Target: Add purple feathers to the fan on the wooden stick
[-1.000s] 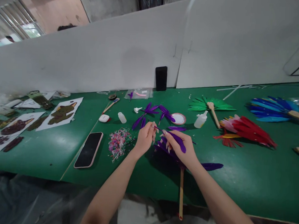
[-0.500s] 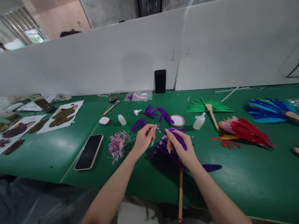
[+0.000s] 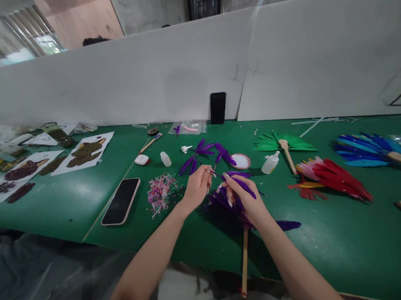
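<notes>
Head view: at frame centre, the left hand [image 3: 198, 186] pinches the thin end of the feather [image 3: 246, 187]; right of centre, the right hand [image 3: 241, 195] is closed on its other part, remaining fingers curled. Excess tension between the hands could bend or snap it. Lowering the right wrist could crush the fan [image 3: 217, 197] beneath; left forearm drift could scatter the beads [image 3: 162, 193].

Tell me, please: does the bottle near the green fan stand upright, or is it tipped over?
Upright: the bottle rests on its base on the green table, its narrow nozzle pointing up.
</notes>
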`<action>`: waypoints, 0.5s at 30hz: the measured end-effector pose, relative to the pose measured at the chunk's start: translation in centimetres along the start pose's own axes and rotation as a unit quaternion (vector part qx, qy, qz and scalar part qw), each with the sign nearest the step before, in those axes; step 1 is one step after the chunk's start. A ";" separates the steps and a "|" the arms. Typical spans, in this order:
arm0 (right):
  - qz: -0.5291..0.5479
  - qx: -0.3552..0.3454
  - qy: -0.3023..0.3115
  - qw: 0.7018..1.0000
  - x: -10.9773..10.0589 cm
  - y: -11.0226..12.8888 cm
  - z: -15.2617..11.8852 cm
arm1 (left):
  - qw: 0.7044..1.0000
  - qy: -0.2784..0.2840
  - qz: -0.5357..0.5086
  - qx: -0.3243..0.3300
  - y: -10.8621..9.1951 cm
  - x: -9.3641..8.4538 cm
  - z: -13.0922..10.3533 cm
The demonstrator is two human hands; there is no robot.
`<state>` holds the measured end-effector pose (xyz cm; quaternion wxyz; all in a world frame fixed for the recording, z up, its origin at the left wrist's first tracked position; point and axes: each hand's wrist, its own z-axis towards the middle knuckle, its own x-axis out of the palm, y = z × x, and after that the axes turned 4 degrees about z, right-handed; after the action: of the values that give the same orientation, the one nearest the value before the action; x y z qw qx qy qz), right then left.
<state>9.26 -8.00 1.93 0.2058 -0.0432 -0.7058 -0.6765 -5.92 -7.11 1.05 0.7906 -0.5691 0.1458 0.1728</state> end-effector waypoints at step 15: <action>-0.004 0.004 0.014 1.000 0.0 -0.2 0.0 | 0.995 -0.044 0.083 0.028 0.8 -0.1 0.0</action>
<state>9.18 -8.03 1.77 0.2133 -0.0301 -0.7057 -0.6750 -6.36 -6.91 0.42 0.7950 -0.5244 0.1622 0.2582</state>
